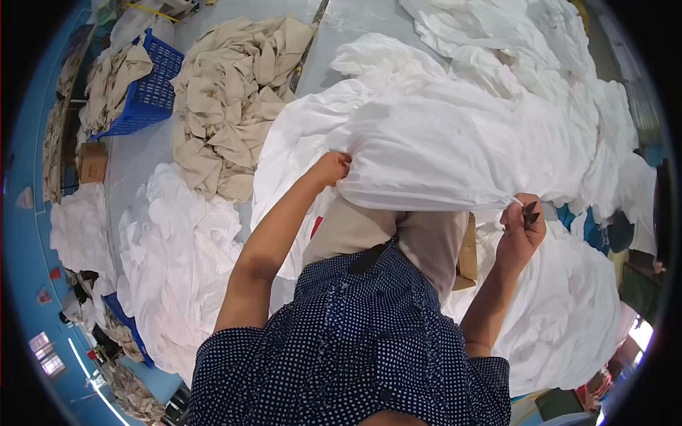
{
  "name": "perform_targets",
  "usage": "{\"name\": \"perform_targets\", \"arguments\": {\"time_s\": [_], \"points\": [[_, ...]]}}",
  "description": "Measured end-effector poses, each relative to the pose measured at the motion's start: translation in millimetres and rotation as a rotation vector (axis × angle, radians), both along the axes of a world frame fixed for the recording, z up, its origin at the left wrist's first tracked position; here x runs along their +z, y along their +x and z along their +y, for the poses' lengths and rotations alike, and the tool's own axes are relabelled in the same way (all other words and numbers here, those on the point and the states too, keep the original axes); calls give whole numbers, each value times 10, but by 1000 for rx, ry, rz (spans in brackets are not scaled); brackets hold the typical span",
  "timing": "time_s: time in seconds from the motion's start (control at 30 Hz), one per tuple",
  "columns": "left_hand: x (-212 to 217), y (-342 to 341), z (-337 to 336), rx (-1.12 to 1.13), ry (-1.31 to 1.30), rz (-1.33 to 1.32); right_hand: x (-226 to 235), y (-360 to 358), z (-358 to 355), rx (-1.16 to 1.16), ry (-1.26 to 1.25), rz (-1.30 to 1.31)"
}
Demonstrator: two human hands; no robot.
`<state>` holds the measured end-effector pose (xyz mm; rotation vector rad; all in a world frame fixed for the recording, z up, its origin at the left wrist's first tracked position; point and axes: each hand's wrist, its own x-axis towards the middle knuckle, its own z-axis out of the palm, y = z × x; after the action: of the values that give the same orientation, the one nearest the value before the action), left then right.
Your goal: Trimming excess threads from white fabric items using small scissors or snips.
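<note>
A large piece of white cloth (426, 160) is stretched between my two hands across my lap. My left hand (332, 169) pinches its left edge, with the fingertips partly hidden by the fabric. At the right end, my right hand (521, 231) is closed on a gathered corner of the same cloth. A small dark pointed tool (531, 213), which looks like thread snips, sticks out of the right hand by the thumb and fingers.
Heaps of white cloth lie to the left (177, 263), at the far right (511, 42) and near right (568, 305). A beige cloth pile (234, 92) is at far left, beside a blue plastic basket (150, 85). A cardboard box (93, 162) stands at the left.
</note>
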<state>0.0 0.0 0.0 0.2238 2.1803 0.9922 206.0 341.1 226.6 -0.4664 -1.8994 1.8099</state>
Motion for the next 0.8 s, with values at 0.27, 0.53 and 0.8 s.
{"name": "perform_targets", "arguments": {"time_s": [0.27,0.53,0.8], "points": [[1443,-1586,-427,200,132,148,291,-719,328,-172,177,111],[2564,-1213,18,-280,197,1066,252,-1118,1274,-624,457,617],[3048,-1143,41,327,705,419,299,-574,1558,-171,114,-58]]}}
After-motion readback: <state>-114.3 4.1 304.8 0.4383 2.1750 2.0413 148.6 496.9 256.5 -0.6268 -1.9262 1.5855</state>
